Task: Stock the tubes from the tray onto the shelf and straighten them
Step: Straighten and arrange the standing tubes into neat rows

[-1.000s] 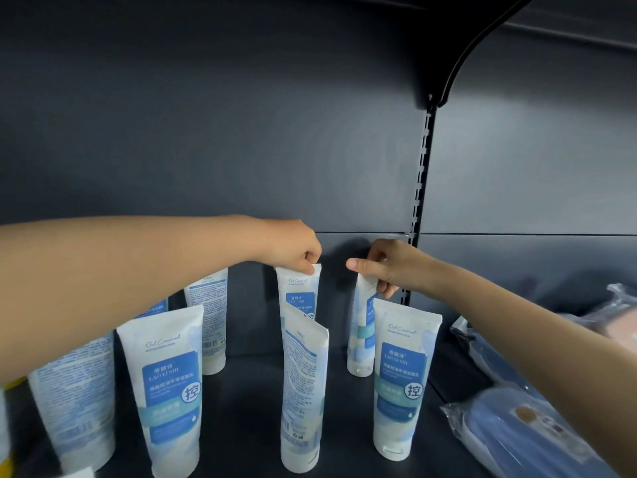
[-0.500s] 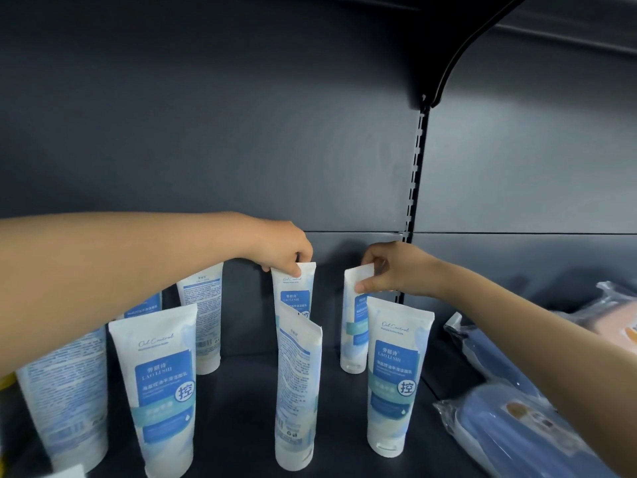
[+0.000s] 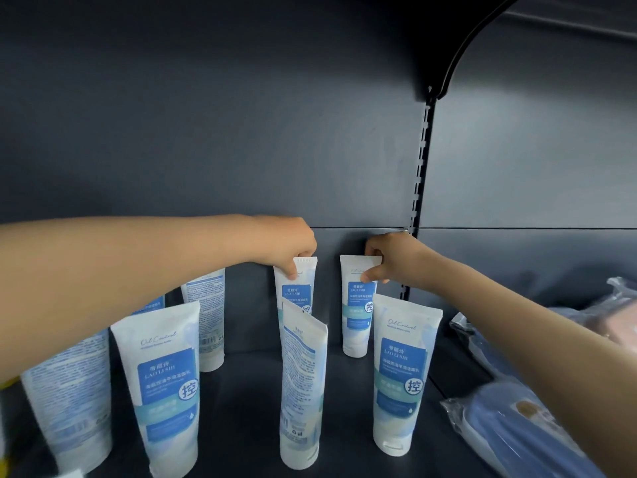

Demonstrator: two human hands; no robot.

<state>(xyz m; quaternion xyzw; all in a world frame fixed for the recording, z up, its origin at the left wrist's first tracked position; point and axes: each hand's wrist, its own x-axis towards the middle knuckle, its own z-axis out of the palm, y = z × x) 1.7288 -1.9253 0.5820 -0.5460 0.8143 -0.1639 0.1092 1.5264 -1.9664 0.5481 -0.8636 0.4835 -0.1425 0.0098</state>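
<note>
Just left of the slotted upright (image 3: 421, 188), at the back of the shelf (image 3: 241, 391), the right hand (image 3: 389, 257) pinches the crimped top of a rear tube (image 3: 358, 315), which stood edge-on a second ago and now faces label-forward, so it looks straightened. Further left, the left hand (image 3: 289, 250) pinches the top of a second rear tube (image 3: 296, 291), label out too. Forward of the upright a twisted tube (image 3: 301, 391) shows its back print and likely needs turning; both arms reach over the front row (image 3: 401, 374), which a sleeve-less forearm could knock. Wrapped packs (image 3: 510, 436) lie to the upright's right.
</note>
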